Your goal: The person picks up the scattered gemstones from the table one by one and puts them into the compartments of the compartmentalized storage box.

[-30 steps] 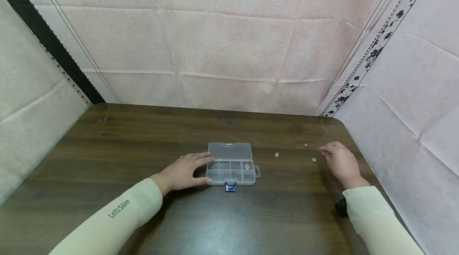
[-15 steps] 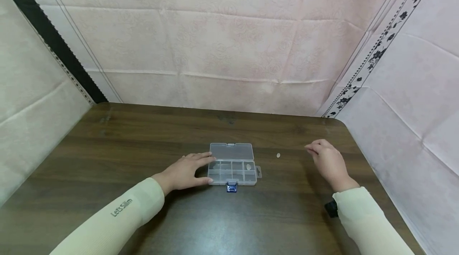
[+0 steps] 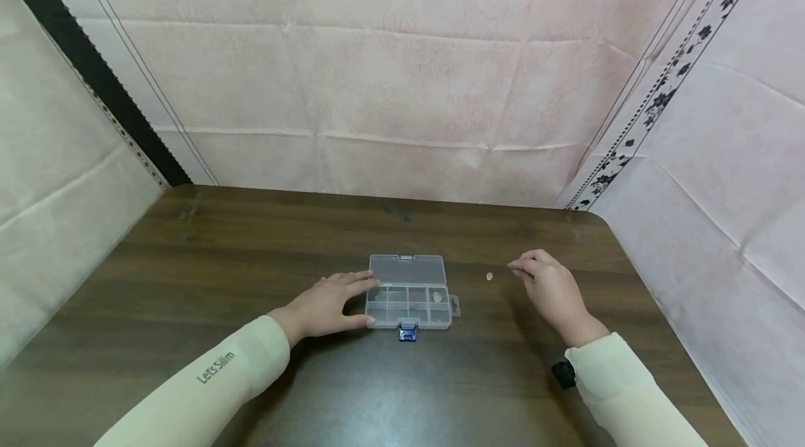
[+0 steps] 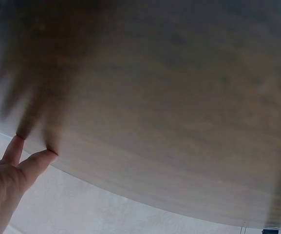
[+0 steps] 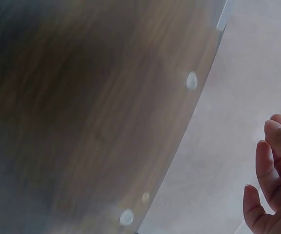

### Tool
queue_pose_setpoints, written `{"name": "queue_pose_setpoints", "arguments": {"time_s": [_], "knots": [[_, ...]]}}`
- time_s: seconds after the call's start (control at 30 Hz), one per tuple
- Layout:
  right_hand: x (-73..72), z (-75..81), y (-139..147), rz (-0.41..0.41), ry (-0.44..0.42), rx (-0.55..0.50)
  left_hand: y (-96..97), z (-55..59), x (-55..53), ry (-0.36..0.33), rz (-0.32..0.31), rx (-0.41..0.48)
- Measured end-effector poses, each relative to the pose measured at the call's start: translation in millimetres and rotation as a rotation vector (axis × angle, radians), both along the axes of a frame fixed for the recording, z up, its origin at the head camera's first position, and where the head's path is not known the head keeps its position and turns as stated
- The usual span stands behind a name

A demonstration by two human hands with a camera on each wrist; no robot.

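Observation:
A clear plastic compartment box (image 3: 397, 325) lies with its lid (image 3: 407, 269) swung back and its blue latch (image 3: 407, 334) at the front. One pale oval piece (image 3: 437, 297) lies in its upper right compartment; a fainter one (image 3: 379, 295) shows at upper left. My left hand (image 3: 327, 305) touches the box's left side, thumb at the front corner, forefinger over the lid hinge. Right of the box, my right hand (image 3: 550, 293) has thumb and forefinger brought together; whether a small piece is between them cannot be seen. Its nearest loose thing is a white oval piece (image 3: 489, 276).
In the right wrist view, two more small pieces, one white (image 5: 126, 217) and one yellowish (image 5: 145, 197), lie on the wooden table (image 3: 264, 223); the right hand hides them in the head view. Pale cloth (image 3: 402, 98) hangs behind and at the sides.
My right hand has moved left, from beyond the loose pieces to just right of the white oval piece. The left hand and the box stay in place.

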State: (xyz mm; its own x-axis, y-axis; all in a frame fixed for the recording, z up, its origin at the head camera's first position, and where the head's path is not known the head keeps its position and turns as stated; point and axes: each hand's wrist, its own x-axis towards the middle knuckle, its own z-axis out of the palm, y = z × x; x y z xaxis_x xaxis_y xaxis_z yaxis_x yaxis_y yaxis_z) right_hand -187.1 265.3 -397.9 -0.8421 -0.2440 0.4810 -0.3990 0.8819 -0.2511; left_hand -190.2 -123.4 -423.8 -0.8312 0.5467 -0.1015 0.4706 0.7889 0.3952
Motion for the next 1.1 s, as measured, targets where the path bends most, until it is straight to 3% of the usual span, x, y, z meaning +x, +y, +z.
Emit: {"name": "queue_pose_setpoints", "arguments": {"time_s": [0.43,0.83,1.1], "knots": [[5.7,1.2,-32.1,0.066,-0.085,-0.032,1.1,-1.8,2.0,0.004,0.001,0.011],[10.0,-2.4,-57.1,0.181,-0.035,-0.031,0.0,-1.2,2.5,-0.002,-0.007,0.017],[15.9,-3.3,-69.3,0.223,-0.088,-0.033,0.1,0.0,1.6,-0.005,-0.003,0.01]]}}
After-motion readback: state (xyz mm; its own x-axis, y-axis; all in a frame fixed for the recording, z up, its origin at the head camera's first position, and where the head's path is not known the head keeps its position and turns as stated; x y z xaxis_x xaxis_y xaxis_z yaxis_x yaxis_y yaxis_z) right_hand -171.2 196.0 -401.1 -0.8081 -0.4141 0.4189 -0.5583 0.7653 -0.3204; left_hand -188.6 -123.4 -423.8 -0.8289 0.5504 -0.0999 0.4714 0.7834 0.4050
